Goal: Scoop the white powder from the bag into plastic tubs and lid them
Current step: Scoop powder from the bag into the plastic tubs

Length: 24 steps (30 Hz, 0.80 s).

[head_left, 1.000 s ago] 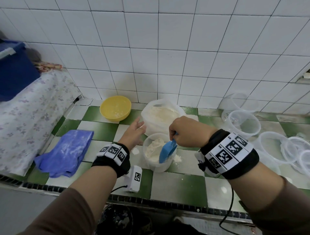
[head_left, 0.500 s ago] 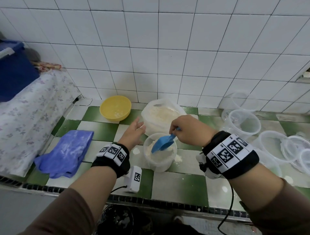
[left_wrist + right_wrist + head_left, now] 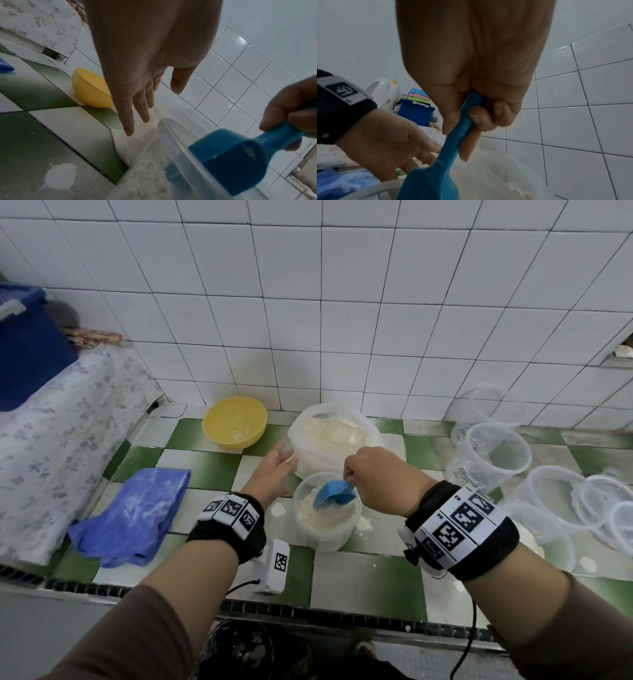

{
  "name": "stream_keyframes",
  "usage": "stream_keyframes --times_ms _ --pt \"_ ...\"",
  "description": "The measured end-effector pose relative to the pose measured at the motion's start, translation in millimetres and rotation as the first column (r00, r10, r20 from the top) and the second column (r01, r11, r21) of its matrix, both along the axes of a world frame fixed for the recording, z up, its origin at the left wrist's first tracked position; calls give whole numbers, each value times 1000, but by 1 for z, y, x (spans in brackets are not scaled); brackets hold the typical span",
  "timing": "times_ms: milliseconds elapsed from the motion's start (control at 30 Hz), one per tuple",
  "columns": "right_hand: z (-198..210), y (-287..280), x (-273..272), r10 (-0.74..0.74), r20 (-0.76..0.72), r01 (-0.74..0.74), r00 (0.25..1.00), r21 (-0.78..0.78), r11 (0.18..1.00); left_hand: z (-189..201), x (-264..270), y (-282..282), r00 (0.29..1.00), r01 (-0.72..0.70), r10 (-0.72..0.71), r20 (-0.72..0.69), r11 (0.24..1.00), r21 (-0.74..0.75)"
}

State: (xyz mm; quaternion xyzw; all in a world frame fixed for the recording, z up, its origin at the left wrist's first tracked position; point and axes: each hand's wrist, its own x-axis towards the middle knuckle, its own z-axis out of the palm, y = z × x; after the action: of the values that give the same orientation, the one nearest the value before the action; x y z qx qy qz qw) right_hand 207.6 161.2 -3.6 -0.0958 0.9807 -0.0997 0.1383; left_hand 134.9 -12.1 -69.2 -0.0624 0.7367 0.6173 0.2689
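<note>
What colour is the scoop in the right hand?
Blue; the scoop, held by the right hand, shows best in the head view.

Blue scoop handle hidden inside right hand; scoop bowl cut by frame edge in right wrist view. Clear lids right of tub cut off, count unclear.

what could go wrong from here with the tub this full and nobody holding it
1. The tub is nearly full of powder and some already lies spilled on the counter; another load from the blue scoop could overflow.
2. The left hand hovers open between the tub and the bag, holding neither, so a knock from the scoop might tip the tub.
3. Powder heaped at the rim may stop a lid seating.
</note>
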Motion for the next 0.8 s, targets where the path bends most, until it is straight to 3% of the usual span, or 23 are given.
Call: stream_keyframes --times_ms 200,333,633,800 --pt "2 3 -1 -14 4 14 1000 -70 997 0 0 1 1000 3 -3 -1 1000 -2" --pt "11 11 -6 -98 -42 90 994 -157 983 0 -2 1 1000 4 -4 4 1000 -4" --pt "46 41 -20 -395 -65 305 916 -527 793 2 -8 4 999 -21 21 40 1000 18" --pt "31 51 -37 -483 -194 347 854 -479 806 2 -13 7 999 -24 23 36 1000 19"
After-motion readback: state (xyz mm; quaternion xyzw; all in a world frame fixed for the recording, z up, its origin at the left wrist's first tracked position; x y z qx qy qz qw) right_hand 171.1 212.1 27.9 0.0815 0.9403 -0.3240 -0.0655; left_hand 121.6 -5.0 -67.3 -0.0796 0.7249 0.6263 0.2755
